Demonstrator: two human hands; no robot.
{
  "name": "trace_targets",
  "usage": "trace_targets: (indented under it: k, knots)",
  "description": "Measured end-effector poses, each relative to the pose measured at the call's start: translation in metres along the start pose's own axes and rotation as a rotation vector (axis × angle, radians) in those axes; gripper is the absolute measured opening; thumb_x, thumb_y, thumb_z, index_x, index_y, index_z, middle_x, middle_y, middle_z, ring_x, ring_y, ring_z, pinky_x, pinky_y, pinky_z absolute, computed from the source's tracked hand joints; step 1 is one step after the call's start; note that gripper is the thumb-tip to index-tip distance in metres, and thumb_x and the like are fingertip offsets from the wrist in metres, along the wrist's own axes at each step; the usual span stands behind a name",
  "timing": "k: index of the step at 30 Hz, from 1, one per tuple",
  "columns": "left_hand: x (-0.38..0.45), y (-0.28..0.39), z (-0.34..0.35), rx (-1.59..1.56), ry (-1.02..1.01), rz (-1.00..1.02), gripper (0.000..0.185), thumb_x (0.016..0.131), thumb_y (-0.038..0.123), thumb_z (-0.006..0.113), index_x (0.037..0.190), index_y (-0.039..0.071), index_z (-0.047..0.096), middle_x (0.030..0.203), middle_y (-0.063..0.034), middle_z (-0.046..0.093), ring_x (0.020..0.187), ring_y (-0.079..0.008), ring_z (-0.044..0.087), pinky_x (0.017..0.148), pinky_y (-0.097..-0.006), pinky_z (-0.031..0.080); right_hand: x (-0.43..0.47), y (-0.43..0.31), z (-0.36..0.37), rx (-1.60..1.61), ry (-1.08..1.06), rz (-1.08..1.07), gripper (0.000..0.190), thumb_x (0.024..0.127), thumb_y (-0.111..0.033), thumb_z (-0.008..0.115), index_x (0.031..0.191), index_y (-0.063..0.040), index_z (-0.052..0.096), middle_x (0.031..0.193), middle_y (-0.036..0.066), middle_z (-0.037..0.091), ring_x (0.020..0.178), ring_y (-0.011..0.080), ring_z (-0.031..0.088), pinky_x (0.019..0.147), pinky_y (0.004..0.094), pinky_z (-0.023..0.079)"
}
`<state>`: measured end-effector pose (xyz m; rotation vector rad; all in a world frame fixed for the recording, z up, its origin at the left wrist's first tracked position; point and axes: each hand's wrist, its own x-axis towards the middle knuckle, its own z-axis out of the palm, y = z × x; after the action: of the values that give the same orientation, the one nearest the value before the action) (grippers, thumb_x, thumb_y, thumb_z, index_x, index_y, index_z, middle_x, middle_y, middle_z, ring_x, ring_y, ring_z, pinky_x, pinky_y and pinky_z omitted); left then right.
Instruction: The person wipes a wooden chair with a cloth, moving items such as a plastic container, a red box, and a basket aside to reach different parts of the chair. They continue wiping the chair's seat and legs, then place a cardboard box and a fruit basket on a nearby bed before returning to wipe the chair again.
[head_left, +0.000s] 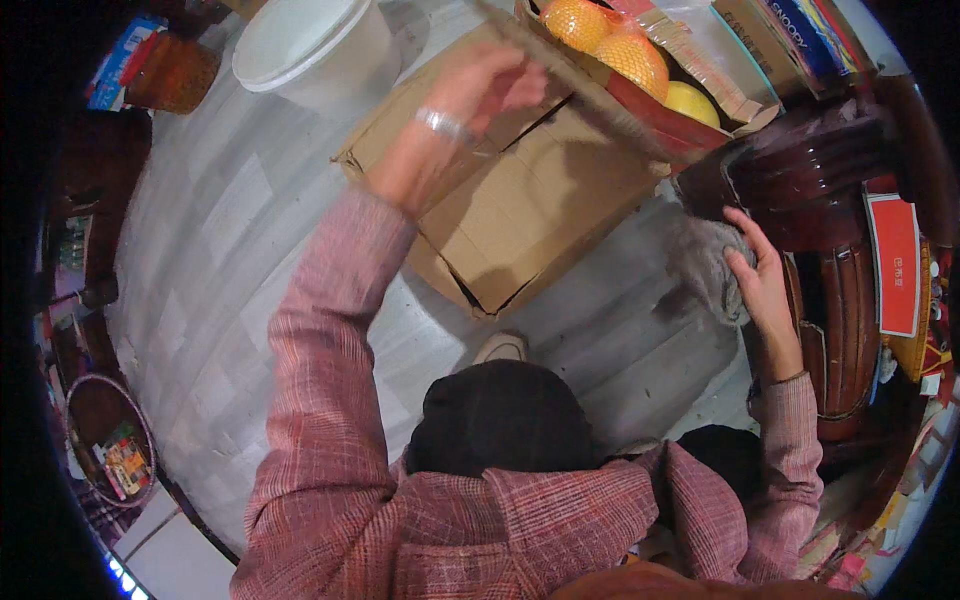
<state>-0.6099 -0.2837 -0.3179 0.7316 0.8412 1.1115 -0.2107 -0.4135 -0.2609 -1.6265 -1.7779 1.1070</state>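
Note:
My left hand (491, 86) is over the far part of a closed cardboard box (540, 202) on the floor. The hand is blurred, its fingers are curled, and a thin brown strip or flap edge (592, 101) runs beside it; whether it grips this I cannot tell. A silver band circles the wrist. On the right, my right hand (757, 270) holds a crumpled grey cloth (709, 266) between thumb and fingers, above the floor and beside dark red leather furniture (810, 187).
Behind the box stand a white plastic bucket (322, 52) and a red carton (675, 135) of netted yellow fruit (634, 64). A reddish-brown container (172, 71) is at the upper left. A hoop-rimmed basket (112, 442) lies lower left. My shoe (502, 346) is near the box.

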Motion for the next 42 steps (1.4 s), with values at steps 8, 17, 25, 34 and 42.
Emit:
trace_targets:
  k: [8, 17, 25, 34, 42]
  knots:
    - [0.060, 0.036, 0.024, 0.567, -0.167, 0.155, 0.025, 0.092, 0.020, 0.057, 0.108, 0.001, 0.060, 0.100, -0.0083, 0.068, 0.089, -0.0158, 0.065, 0.080, -0.0315, 0.053, 0.073, -0.039, 0.024, -0.355, 0.095, -0.059, 0.042, 0.085, -0.021, 0.062, 0.121, 0.000, 0.057, 0.117, 0.017, 0.063, 0.111, 0.0263, 0.060, 0.096, 0.0331, 0.043]
    - [-0.064, -0.094, 0.002, 1.724, 0.296, 0.133, 0.042, 0.078, 0.031, 0.063, 0.108, 0.003, 0.055, 0.103, -0.0214, 0.061, 0.096, -0.0372, 0.060, 0.080, -0.0473, 0.048, 0.161, -0.037, 0.033, -0.168, 0.263, -0.054, 0.050, 0.082, -0.035, 0.070, 0.114, 0.002, 0.061, 0.105, 0.014, 0.068, 0.096, 0.0231, 0.064, 0.084, 0.0348, 0.049]
    - [-0.075, -0.069, -0.017, 1.399, 0.205, -0.318, 0.048, 0.076, 0.038, 0.068, 0.109, 0.006, 0.054, 0.099, -0.0177, 0.057, 0.095, -0.0331, 0.058, 0.077, -0.0435, 0.046, 0.170, -0.033, 0.030, -0.088, 0.202, -0.123, 0.062, 0.080, -0.045, 0.071, 0.116, 0.004, 0.060, 0.112, 0.018, 0.062, 0.103, 0.0274, 0.059, 0.090, 0.0362, 0.046]
    - [-0.180, -0.036, 0.096, 1.473, -0.103, 0.469, 0.024, 0.071, 0.005, 0.060, 0.093, 0.004, 0.052, 0.087, -0.0126, 0.050, 0.078, -0.0300, 0.056, 0.062, -0.0396, 0.048, 0.181, -0.024, 0.012, -0.038, 0.054, 0.053, 0.057, 0.083, -0.046, 0.069, 0.106, 0.006, 0.063, 0.096, 0.009, 0.066, 0.086, 0.0143, 0.059, 0.077, 0.0300, 0.048]
    - [-0.178, -0.027, 0.095, 1.314, -0.250, 0.425, 0.033, 0.072, 0.002, 0.060, 0.103, 0.007, 0.050, 0.092, -0.0141, 0.049, 0.082, -0.0351, 0.056, 0.065, -0.0442, 0.047, 0.174, -0.018, 0.018, -0.095, 0.081, -0.103, 0.049, 0.088, -0.041, 0.065, 0.103, 0.006, 0.065, 0.091, 0.008, 0.067, 0.081, 0.0140, 0.059, 0.072, 0.0297, 0.048]
